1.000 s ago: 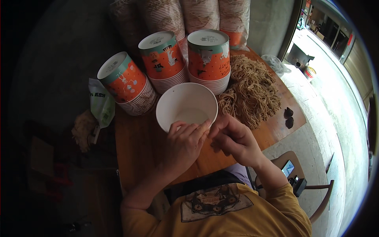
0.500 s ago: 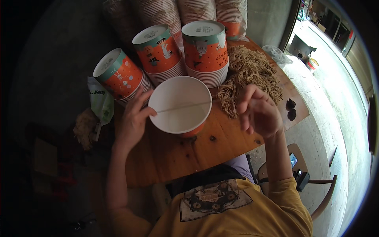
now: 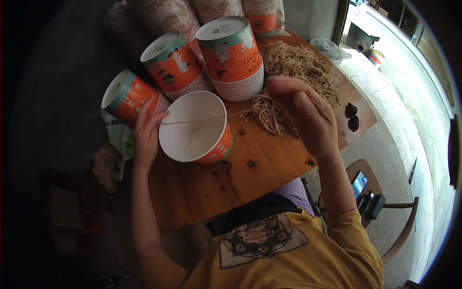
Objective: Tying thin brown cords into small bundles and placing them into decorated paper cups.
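A large paper bucket (image 3: 219, 149), white inside and orange with a teal band outside, lies tilted on the wooden table with its mouth toward me. A thin tan cord (image 3: 197, 120) stretches across that mouth. My left hand (image 3: 146, 132) is at the bucket's left rim, its fingertips closed on the cord's left end. To the right, my right hand (image 3: 313, 115) is raised over a heap of tan cords (image 3: 301, 65), fingers stretched out and slightly blurred. Past the bucket's right rim the cord runs toward the heap, and its far end is hard to make out.
Three stacks of upturned matching buckets (image 3: 231, 58) stand behind, the leftmost leaning. Plastic-wrapped bucket stacks (image 3: 262, 19) are at the back. Two small dark objects (image 3: 352, 117) lie near the table's right edge. A chair (image 3: 363, 173) holding a phone (image 3: 359, 184) stands at right.
The bucket has shifted left and turned, showing more of its orange side. My left hand has moved left with it; my right hand has risen and its fingers have straightened. The view has shifted.
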The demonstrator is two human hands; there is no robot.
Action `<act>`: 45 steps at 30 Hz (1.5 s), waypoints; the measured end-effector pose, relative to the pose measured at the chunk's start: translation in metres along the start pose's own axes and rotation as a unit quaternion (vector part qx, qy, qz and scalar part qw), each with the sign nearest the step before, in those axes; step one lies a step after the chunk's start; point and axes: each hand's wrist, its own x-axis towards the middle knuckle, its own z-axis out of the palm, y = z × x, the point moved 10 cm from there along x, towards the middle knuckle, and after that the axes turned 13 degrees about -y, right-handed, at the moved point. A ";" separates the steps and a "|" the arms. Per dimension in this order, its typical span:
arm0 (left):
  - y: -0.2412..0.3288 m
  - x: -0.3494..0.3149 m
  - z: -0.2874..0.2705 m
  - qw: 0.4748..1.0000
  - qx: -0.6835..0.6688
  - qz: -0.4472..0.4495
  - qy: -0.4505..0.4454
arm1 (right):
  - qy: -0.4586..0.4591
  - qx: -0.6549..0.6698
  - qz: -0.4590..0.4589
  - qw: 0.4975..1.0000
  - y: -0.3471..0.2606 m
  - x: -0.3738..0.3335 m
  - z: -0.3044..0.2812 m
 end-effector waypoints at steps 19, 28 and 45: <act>0.169 0.004 0.018 0.987 -0.082 0.120 0.061 | -0.343 -0.364 0.175 0.848 0.050 -0.014 0.083; 0.187 0.005 0.031 0.975 -0.119 0.187 0.012 | -0.355 -0.276 0.283 0.847 0.069 -0.019 0.076; 0.114 -0.008 0.045 0.846 -0.532 -0.012 0.037 | -0.232 -0.055 0.207 0.949 0.070 -0.024 0.075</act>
